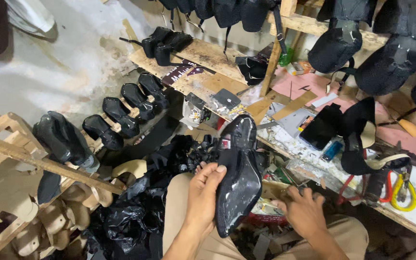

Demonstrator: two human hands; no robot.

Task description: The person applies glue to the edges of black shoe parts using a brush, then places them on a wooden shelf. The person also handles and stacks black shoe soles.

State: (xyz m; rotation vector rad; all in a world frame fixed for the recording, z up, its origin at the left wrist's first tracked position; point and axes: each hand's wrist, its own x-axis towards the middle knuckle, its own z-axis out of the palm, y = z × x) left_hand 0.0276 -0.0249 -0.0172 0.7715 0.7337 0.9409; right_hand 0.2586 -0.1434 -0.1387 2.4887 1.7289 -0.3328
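My left hand (203,192) grips a black shoe (239,173) turned sole-up, its glossy sole facing me and its toe pointing toward my lap. The thumb lies along the shoe's left edge. My right hand (302,209) reaches down to the right of the shoe into a cluttered box of small tools and scraps (270,204); its fingers are curled and partly hidden, so whether it holds anything is unclear. Both hands hover above my tan trousers (184,226).
A messy wooden workbench (203,53) runs from the middle to the right, with scraps, a black phone (321,127) and yellow-handled pliers (403,192). Black shoes on lasts (121,113) line up at left. Shoe uppers hang above. Wooden lasts (63,216) fill a rack at lower left.
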